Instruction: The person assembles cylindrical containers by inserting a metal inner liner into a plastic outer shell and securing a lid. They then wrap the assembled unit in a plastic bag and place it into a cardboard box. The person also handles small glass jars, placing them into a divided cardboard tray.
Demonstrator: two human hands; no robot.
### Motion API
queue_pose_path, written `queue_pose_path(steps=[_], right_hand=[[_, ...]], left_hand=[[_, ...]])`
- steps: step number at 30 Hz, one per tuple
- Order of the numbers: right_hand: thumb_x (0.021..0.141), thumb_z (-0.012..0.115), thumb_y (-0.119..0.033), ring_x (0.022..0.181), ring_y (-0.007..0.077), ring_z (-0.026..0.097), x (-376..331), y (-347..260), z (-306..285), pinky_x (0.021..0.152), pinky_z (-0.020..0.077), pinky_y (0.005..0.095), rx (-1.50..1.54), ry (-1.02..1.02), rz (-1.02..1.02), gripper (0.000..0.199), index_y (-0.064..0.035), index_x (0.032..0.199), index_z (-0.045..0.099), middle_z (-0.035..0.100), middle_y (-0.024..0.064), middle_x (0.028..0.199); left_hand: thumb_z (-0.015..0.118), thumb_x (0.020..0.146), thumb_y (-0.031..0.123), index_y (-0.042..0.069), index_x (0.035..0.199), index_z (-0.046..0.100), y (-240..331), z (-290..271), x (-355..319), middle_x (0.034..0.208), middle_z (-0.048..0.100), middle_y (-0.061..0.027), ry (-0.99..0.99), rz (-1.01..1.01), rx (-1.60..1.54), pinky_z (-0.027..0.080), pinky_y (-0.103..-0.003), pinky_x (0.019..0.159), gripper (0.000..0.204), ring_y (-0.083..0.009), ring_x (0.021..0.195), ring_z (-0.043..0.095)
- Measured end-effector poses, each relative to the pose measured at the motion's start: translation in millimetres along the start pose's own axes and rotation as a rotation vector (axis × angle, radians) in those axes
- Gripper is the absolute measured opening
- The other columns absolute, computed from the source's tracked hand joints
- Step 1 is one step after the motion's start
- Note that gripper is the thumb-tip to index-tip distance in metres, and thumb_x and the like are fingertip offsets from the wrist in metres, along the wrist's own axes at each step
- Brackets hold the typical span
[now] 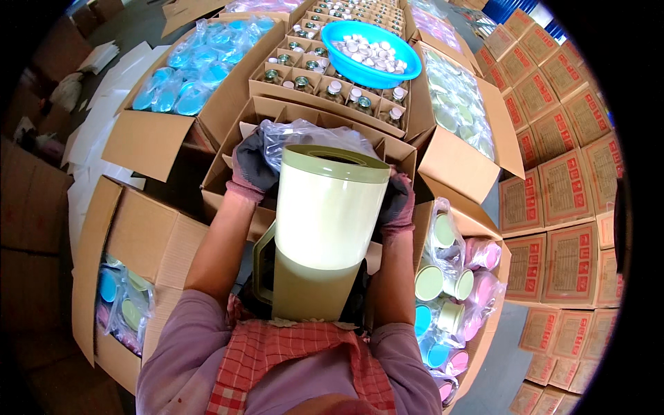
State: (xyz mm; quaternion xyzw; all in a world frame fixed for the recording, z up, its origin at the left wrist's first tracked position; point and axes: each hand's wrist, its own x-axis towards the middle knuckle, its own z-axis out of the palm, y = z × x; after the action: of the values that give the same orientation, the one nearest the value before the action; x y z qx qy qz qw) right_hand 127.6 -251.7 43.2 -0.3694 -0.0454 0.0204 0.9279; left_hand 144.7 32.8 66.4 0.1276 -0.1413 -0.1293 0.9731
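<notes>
Both hands close their grip around the upper part of a tall pale-green jug (325, 228) in the head view: the left hand (250, 168), in a dark glove with a pink cuff, curls onto the jug's far left side where a crumpled clear plastic bag (308, 135) bunches up behind the rim, and the right hand (398, 204), gloved the same way, presses against the jug's right side just below the olive lid band. Which fingers pinch plastic and which press the jug wall cannot be told, since the jug body hides them. The jug stands upright between the forearms, its base close to the person's chest and its handle (263, 259) turned toward the left arm; held from both sides like this it seems steadied while the bag is worked at its top. Both forearms rise from the lower edge, elbows out, wrists bent inward toward each other. Just beyond the hands lies an open cardboard box (228, 149); further beyond, a box of small jars in dividers (311, 72) carries a blue bowl of white caps (370, 45). Right of the right hand, a box holds bagged pastel cups (446, 290).
</notes>
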Motion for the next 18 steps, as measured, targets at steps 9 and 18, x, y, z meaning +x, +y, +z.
queue_pose_path(steps=[9,18], right_hand=[[0.088,0.051,-0.011,0.077,0.0109,0.056,25,-15,26,0.071,0.0457,0.024,-0.414,-0.184,0.106,0.024,-0.0004,0.109,0.056,0.061,0.0039,0.099],[0.08,0.057,-0.011,0.068,0.0125,0.055,14,-45,18,0.064,0.0469,0.0261,-0.173,-0.15,0.079,0.017,-0.0009,0.093,0.058,0.058,0.0034,0.076]], left_hand=[[0.045,0.084,0.012,0.002,0.098,0.055,-17,43,16,0.093,0.059,-0.0045,0.083,0.28,0.959,0.046,-0.027,0.078,0.02,-0.0151,0.085,0.056],[0.047,0.087,0.003,-0.001,0.102,0.057,18,11,7,0.096,0.061,-0.0058,0.116,0.336,1.282,0.048,-0.028,0.079,0.019,-0.0159,0.088,0.058]])
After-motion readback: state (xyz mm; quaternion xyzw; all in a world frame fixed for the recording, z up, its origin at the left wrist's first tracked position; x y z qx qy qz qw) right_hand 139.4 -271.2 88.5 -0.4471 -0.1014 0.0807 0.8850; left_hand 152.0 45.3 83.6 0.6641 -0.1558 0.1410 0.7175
